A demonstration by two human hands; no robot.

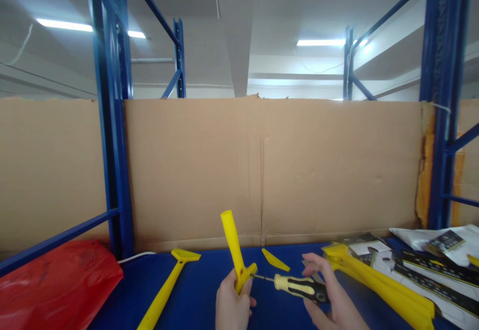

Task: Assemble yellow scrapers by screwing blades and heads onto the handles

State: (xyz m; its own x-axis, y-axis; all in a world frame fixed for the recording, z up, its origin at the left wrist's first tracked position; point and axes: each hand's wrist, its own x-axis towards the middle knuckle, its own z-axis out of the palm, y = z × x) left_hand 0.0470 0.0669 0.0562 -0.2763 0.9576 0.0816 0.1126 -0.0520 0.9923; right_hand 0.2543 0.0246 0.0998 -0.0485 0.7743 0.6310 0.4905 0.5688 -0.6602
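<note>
My left hand [234, 302] is wrapped round the lower end of a yellow tubular handle [232, 240], which tilts up and leftward. A screwdriver [299, 287] with a cream and black grip lies almost level, its tip touching the yellow piece beside my left thumb. Around the back end of that grip is my right hand [333, 295], thumb below and fingers raised above with a gap between them; whether the palm touches the grip is hidden. Just behind the screwdriver, a flat yellow blade-shaped piece [276, 259] rests on the blue surface [198, 290].
Another yellow handle with a wide head [164, 290] lies at left, near a red plastic bag [60, 285]. Long yellow parts [385, 285] and black-and-white packages [441, 280] cover the right side. A cardboard panel [194, 170] stands behind, between blue posts [116, 160].
</note>
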